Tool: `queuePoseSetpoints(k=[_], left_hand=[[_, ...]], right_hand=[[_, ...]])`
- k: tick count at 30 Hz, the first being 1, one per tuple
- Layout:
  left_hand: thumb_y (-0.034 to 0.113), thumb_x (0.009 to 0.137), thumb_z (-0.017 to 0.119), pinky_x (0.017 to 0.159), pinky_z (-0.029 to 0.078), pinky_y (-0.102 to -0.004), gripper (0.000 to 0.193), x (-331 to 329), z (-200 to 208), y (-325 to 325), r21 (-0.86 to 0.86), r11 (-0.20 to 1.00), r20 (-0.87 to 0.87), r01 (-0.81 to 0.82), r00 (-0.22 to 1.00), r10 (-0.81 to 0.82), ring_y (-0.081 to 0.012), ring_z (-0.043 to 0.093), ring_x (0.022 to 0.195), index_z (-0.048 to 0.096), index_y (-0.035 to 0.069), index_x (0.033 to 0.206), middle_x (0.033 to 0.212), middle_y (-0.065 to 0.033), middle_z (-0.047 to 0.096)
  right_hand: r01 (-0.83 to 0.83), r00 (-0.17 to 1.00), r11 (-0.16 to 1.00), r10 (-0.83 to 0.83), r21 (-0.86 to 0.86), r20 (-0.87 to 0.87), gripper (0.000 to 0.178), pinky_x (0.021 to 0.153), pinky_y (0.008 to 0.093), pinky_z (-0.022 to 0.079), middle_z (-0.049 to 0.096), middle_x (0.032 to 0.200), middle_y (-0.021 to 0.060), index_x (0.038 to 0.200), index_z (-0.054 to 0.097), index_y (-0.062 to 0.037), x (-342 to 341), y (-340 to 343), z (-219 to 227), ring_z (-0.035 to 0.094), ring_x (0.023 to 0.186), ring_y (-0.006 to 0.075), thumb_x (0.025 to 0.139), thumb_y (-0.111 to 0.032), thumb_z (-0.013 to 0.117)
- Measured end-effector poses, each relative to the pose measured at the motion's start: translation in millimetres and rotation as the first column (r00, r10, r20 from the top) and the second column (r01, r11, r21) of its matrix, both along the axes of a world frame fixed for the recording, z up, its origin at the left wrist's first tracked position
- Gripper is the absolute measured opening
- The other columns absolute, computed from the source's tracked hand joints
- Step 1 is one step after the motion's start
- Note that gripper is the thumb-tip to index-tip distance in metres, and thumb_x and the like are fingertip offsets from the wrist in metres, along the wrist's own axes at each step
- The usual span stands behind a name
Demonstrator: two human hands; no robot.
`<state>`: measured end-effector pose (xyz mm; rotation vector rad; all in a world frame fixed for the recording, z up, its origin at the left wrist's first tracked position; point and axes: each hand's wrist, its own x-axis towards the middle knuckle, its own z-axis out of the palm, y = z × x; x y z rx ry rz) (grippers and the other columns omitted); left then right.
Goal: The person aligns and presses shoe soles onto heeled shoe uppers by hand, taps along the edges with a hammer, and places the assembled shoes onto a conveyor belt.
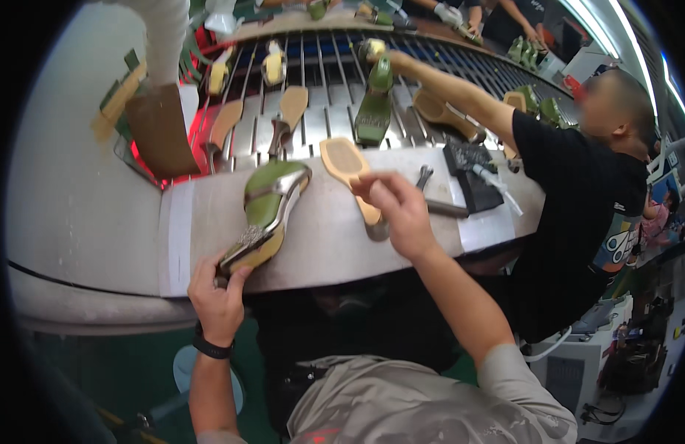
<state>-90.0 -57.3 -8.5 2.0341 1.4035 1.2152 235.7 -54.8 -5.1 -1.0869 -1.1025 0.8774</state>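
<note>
My left hand [218, 296] grips the toe end of a shoe upper on a green last [265, 194], with silver straps and a glittering band. The shoe is tilted on its side near the front edge of the pale bench. My right hand [401, 211] hovers over a tan shoe sole [347, 160] with a heel at its near end. Its fingers are loosely bent and slightly blurred, with no object visible between them. The sole lies on the bench and my hand hides part of its narrow middle.
Behind the bench runs a metal roller conveyor [331, 89] carrying soles and a green lasted shoe [375, 103]. A co-worker in a black shirt [579, 192] reaches across from the right. A black box [472, 177] sits on the bench's right part. A brown panel [161, 133] hangs at the left.
</note>
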Motion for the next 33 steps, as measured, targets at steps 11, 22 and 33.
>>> queuePoseSetpoints(k=[11,22,33], left_hand=[[0.007,0.066,0.078,0.08,0.052,-0.0404,0.03,66.7,-30.9,-46.4,0.416,0.736,-0.285,0.534,0.845,-0.453,-0.0218,0.059,0.089,0.075,0.007,0.096,0.095,-0.0014,0.063],[0.014,0.075,0.084,0.09,0.052,-0.0422,0.047,50.2,-51.6,-41.0,0.363,0.805,-0.147,0.47,0.882,-0.449,-0.0306,0.065,0.11,0.069,0.012,0.12,0.13,-0.0108,0.067],[0.058,0.109,0.044,0.098,0.053,-0.0372,0.066,-128.2,-179.2,-219.6,-0.988,-0.075,-0.152,-0.133,0.908,0.39,-0.0227,0.068,0.112,0.065,0.0,0.13,0.123,-0.0128,0.071]], right_hand=[[-0.034,0.999,0.959,0.024,-0.28,-0.04,0.046,0.045,0.0239,0.027,0.048,0.055,-0.0045,0.07,0.064,-0.0013,-2.8,25.2,-16.4,0.039,0.048,0.0038,0.104,-0.032,0.066],[-0.339,0.918,0.922,0.281,-0.188,-0.279,0.024,0.05,0.0296,0.048,0.063,0.071,0.0091,0.089,0.065,0.0003,20.0,17.0,-9.5,0.059,0.056,0.0173,0.096,-0.021,0.073],[-0.022,0.996,0.982,0.005,-0.186,-0.094,0.025,0.047,0.027,0.042,0.057,0.064,0.003,0.085,0.061,-0.0023,7.4,17.4,-35.7,0.052,0.051,0.0123,0.097,-0.021,0.073]])
